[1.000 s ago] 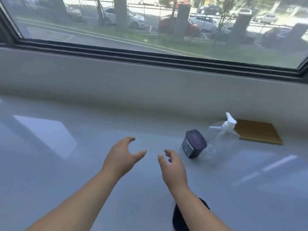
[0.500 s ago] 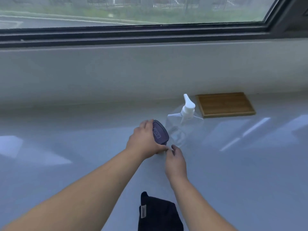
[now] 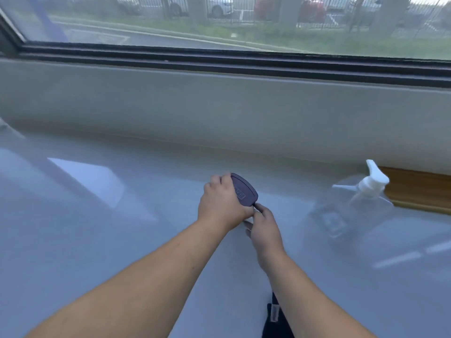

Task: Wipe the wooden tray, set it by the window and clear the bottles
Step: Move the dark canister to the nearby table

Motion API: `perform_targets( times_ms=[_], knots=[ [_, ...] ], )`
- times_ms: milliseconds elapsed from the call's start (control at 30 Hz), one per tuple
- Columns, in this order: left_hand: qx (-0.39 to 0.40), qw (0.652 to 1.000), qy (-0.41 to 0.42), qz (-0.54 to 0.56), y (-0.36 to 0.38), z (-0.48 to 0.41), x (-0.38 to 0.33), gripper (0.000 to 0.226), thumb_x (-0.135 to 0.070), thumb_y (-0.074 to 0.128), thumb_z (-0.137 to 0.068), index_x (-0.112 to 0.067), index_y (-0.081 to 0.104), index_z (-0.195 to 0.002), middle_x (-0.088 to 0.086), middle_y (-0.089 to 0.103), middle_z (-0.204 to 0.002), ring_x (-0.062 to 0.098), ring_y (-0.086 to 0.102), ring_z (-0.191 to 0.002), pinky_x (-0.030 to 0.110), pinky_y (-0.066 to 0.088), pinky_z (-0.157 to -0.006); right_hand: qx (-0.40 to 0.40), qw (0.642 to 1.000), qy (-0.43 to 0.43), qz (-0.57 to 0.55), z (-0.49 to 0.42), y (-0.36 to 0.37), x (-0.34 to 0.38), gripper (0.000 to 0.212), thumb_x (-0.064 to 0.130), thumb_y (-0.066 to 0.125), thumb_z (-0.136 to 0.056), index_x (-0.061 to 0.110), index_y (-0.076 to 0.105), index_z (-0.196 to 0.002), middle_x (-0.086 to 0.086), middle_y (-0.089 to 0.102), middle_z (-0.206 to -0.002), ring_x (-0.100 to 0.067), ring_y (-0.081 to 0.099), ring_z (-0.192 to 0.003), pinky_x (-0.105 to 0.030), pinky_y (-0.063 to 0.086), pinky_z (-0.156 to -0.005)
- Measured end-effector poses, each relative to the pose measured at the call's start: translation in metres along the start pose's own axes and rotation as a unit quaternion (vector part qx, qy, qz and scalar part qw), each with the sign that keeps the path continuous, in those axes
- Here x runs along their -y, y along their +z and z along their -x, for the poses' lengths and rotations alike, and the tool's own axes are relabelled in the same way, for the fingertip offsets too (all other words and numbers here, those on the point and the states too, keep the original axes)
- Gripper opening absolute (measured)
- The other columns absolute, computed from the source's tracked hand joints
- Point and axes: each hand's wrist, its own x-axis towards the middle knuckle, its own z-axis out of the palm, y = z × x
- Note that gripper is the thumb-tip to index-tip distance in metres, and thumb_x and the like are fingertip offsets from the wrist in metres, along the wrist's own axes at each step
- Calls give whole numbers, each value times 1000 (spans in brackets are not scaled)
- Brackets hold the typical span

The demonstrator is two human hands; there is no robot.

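Glossy smooth countertop; clear plastic spray bottle; matt wood tray; dark cloth.

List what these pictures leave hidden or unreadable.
- Dark container, head view: the left hand covers its body; lid label too blurred to read.
- Wooden tray: cut off by the right edge, partly behind the spray bottle.
- Dark cloth: cut off by the bottom edge, partly under the right forearm.
- Right hand: fingertips hidden beneath the container.
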Motion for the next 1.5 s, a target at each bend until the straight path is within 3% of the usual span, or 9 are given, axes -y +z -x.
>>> perform_targets(
  times_ms=[200,367,567,767,933,1100,1333,1433,1500],
  knots=[
    [-96,987,-128,10,-109,52,162,107,-52,81,-63,-17,32,-151,5,41,-138,28,41,-125,40,49,-97,134,990,-9,42,66,179,-6,27,24,42,-103,43,59,-111,18,69,-114,-8,72,-99,-36,54,-96],
    [-169,953,-251,30,-185,142,321,103,-53,80,-63,-16,33,-148,5,41,-137,29,41,-125,38,46,-98,252,962,9,105,154,337,-51,27,21,45,-102,41,61,-108,16,69,-113,-12,73,-100,-35,55,-90],
    [-233,886,-397,52,-251,281,489,105,-53,82,-56,-17,38,-144,4,46,-134,28,45,-125,36,45,-92,361,913,24,189,275,490,-135,25,25,50,-100,34,64,-120,6,69,-119,-25,68,-111,-42,56,-99],
    [-265,807,-525,54,-283,420,604,102,-57,80,-56,-16,39,-140,6,46,-133,29,46,-124,37,47,-87,456,851,60,255,394,594,-223,25,23,48,-100,28,65,-118,0,70,-120,-24,71,-108,-39,58,-93],
    [-289,737,-606,74,-284,522,671,98,-56,83,-59,-16,40,-139,6,48,-131,30,47,-124,35,43,-81,515,792,69,321,478,644,-290,30,24,46,-95,31,64,-118,6,71,-110,-30,69,-114,-43,55,-97],
    [-294,699,-645,92,-273,585,706,104,-58,84,-60,-15,38,-143,7,47,-134,31,47,-126,38,47,-87,531,763,81,359,524,662,-341,34,24,47,-94,33,63,-122,5,72,-111,-26,71,-111,-39,56,-93],
    [-282,690,-655,121,-244,612,719,110,-66,83,-58,-15,38,-144,8,47,-135,31,50,-125,38,48,-88,523,755,80,388,531,660,-380,36,21,47,-92,29,65,-121,-2,75,-111,-22,70,-106,-38,55,-92],
    [-285,700,-645,111,-236,611,718,110,-66,83,-61,-15,36,-146,7,45,-136,30,47,-126,37,46,-88,503,770,88,382,524,658,-390,35,17,43,-93,27,69,-114,5,73,-87,-21,66,-86,-40,58,-86],
    [-282,709,-638,102,-233,609,717,111,-63,84,-64,-15,31,-149,7,42,-139,30,44,-127,37,46,-90,497,776,93,376,522,657,-393,36,16,40,-94,28,68,-115,13,75,-76,-21,72,-86,-35,57,-80]
  ],
)
